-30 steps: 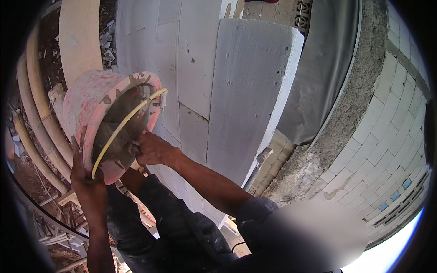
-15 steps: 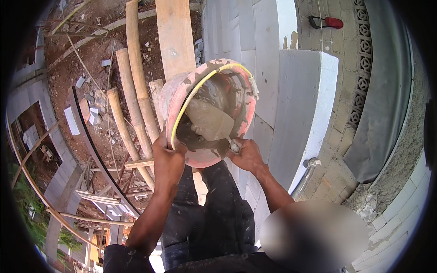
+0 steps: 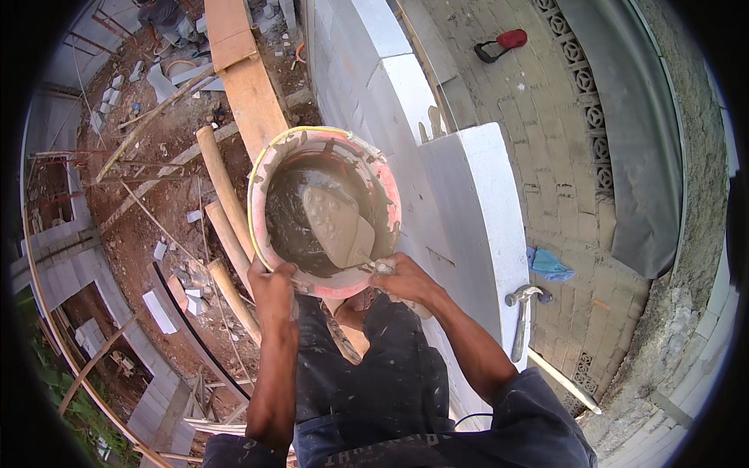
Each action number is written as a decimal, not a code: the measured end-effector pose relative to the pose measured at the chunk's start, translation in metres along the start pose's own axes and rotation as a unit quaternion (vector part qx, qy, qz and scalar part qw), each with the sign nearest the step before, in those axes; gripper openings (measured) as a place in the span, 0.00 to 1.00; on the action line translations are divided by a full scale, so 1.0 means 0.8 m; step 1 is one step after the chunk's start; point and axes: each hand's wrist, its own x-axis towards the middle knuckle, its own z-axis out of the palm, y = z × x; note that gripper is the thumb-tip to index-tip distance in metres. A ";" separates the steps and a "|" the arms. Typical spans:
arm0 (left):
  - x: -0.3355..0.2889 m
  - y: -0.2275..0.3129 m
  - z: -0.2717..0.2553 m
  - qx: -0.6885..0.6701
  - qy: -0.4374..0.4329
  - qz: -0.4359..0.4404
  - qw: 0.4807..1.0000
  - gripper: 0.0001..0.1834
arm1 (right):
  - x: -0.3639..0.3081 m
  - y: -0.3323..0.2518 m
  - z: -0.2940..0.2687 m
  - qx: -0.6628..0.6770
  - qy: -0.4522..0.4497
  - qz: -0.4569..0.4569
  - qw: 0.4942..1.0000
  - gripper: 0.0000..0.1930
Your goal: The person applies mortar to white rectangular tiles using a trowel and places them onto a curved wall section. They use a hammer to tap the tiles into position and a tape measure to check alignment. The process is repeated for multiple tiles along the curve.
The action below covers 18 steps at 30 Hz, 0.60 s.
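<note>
A pink, mortar-smeared bucket (image 3: pixel 389 191) is in front of me above my legs, its mouth facing up. Wet grey mortar (image 3: pixel 290 207) fills part of it, and its yellow handle (image 3: pixel 251 204) lies along the left and far rim. My left hand (image 3: pixel 273 290) is closed on the near-left rim. At the near-right rim, my right hand (image 3: pixel 407 281) is wrapped round the handle of a trowel (image 3: pixel 337 225). The trowel's blade, coated in mortar, reaches into the bucket. Whether my right hand also grips the rim cannot be told.
To the right runs a pale block wall (image 3: pixel 499 210) with a hammer (image 3: pixel 520 312) on its top. Beyond it are a blue cloth (image 3: pixel 551 264) and a red-and-black item (image 3: pixel 502 45). Bamboo poles (image 3: pixel 218 175) and a wooden plank (image 3: pixel 248 90) extend ahead-left. Another person (image 3: pixel 165 17) is far left.
The bucket has shifted left in view and tilted so its mouth shows rounder. Its yellow handle has swung from across the opening to the rim. Both hands keep their holds; the view has shifted.
</note>
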 end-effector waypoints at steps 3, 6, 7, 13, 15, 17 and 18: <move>0.068 0.003 0.007 0.004 -0.007 -0.022 1.000 0.16 | 0.034 -0.015 -0.017 0.058 -0.023 -0.022 0.998 0.15; 0.117 0.007 0.017 0.000 -0.031 -0.079 0.996 0.17 | 0.070 0.003 -0.033 0.126 0.037 -0.056 0.990 0.09; 0.132 0.014 0.028 -0.004 -0.045 -0.099 0.994 0.17 | 0.095 0.042 -0.040 0.127 0.090 -0.084 0.984 0.08; 0.200 0.045 0.044 0.001 -0.043 -0.071 0.997 0.18 | 0.110 -0.028 -0.094 0.255 0.189 -0.121 0.940 0.11; 0.213 0.049 0.048 -0.001 -0.040 -0.048 0.998 0.18 | 0.130 -0.032 -0.099 0.120 0.356 -0.082 0.923 0.13; 0.227 0.049 0.046 0.018 -0.044 -0.053 0.997 0.17 | 0.158 -0.047 -0.101 -0.060 0.506 -0.002 0.860 0.15; 0.229 0.047 0.045 0.022 -0.038 -0.053 0.998 0.17 | 0.177 -0.045 -0.107 -0.080 0.522 0.015 0.849 0.15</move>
